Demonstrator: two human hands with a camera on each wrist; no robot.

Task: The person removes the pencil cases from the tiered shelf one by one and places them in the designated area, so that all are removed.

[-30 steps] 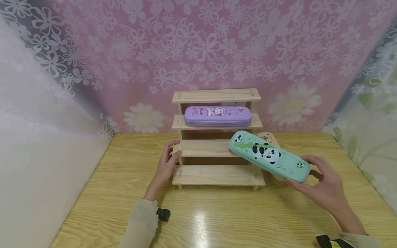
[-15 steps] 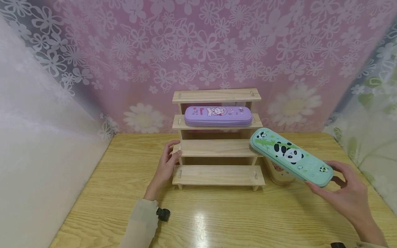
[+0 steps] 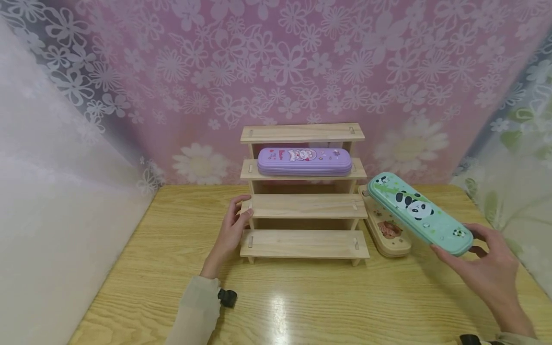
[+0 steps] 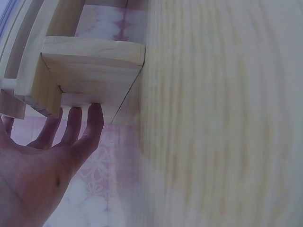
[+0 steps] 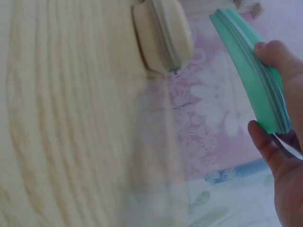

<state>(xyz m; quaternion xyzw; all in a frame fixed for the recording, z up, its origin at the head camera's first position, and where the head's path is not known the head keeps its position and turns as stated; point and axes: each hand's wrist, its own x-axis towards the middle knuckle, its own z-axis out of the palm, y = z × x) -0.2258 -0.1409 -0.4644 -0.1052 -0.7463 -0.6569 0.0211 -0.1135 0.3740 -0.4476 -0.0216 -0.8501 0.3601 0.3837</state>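
Note:
My right hand pinches the near right end of a mint-green panda pencil case, thumb on one side and fingers on the other. The case is tilted and held above the table, and its zipper shows in the right wrist view. My left hand grips the left edge of a four-tier wooden shelf, its thumb on the second tier from the bottom. In the left wrist view several fingers reach round the wood. A purple pencil case lies on the second tier from the top.
A beige pencil case lies on the wooden table, just right of the shelf, partly covered by the green one. Flowered pink cloth hangs behind, with pale cloth at both sides.
My right hand has carried the green pencil case rightward, away from the shelf's front. More of the beige case shows now. My left hand stays on the shelf edge.

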